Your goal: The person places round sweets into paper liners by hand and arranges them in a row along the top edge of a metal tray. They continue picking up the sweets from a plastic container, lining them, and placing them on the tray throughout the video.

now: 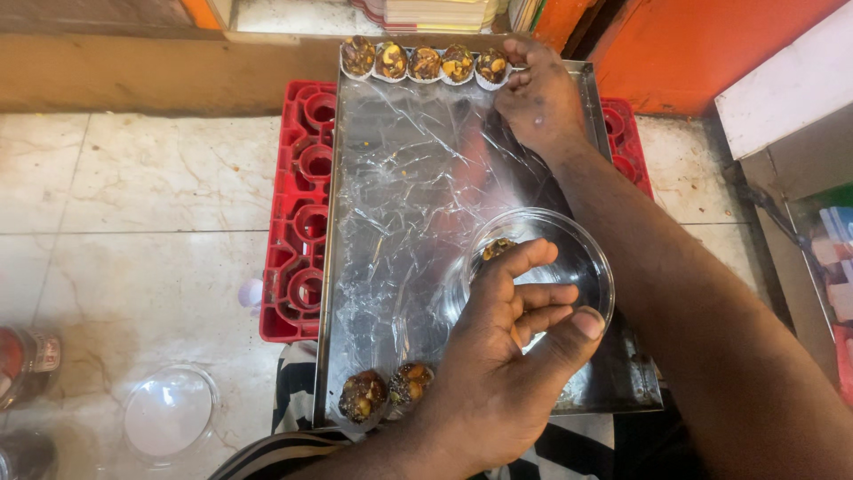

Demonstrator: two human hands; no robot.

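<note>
A steel tray (622, 373) lined with crinkled clear film lies on a red plastic crate (298, 222). Along its far edge stands a row of several nut-covered dark sweets in white paper cups (425, 62). My right hand (538, 102) reaches to that row, fingertips on the rightmost cup (490, 66). My left hand (511, 356) is at a clear glass bowl (582, 258) on the tray. Its thumb is over the near rim, its fingers are curled inside, and the index tip is beside a bit of nut mix (496, 248). Two bare sweet balls (384, 391) sit at the near edge.
Pale marble floor tiles surround the crate. A clear plastic lid (169, 413) and a bottle (27, 360) lie at the lower left. A white box (782, 89) and an orange wall (693, 44) stand at the right. Stacked books (435, 13) lie beyond the tray.
</note>
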